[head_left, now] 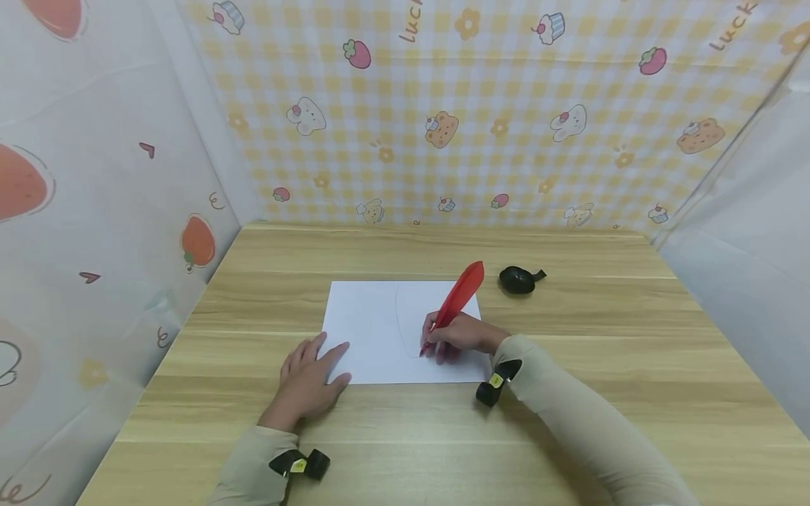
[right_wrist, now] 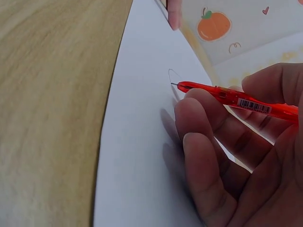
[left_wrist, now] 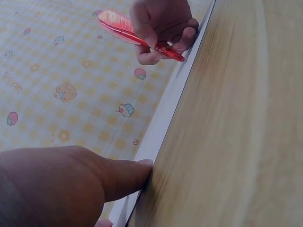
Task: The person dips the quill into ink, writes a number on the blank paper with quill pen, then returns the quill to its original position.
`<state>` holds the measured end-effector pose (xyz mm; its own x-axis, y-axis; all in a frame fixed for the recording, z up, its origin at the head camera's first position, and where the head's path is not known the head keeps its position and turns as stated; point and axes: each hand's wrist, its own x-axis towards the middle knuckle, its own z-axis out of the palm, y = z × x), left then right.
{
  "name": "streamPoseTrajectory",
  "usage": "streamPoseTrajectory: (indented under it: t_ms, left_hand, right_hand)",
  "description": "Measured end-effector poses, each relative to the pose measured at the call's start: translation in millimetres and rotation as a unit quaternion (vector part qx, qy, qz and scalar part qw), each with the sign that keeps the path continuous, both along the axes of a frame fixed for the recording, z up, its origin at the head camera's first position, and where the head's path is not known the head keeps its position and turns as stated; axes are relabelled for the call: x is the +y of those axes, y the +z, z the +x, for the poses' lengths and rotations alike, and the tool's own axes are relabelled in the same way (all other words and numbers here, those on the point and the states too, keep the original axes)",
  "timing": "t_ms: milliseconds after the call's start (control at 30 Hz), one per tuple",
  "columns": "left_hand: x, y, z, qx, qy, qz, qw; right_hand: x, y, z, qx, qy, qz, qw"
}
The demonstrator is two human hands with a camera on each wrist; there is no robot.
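The right hand (right_wrist: 236, 161) pinches a red pen (right_wrist: 229, 97) over white paper (right_wrist: 137, 118).
The pen's tip meets a thin curved line (right_wrist: 170, 72) near centre; wooden tabletop (right_wrist: 52, 94) fills the left, the left hand (right_wrist: 174, 16) partly showing at top.

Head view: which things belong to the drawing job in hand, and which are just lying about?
In the job:
red feather pen, held in the right hand
white paper, touched by the left hand

Just about:
small black object, untouched, right of the paper
patterned backdrop, hanging behind
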<state>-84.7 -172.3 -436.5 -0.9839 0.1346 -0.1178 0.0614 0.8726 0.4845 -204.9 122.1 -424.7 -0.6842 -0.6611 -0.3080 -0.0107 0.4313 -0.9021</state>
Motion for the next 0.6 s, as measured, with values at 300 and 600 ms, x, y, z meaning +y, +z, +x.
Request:
streamPoseTrajectory:
  t_ms: [300,600]
  left_hand:
    - [0.0,-0.3,-0.5,0.001,-0.002,0.004,1.0000]
    - [-0.7,0.1,-0.9,0.000,-0.005,-0.004,1.0000]
  right_hand:
    - [4.5,0.1,-2.0,0.005,-0.008,-0.001,1.000]
    - [6.0,-1.4,-6.7,0.003,-0.012,-0.005,1.000]
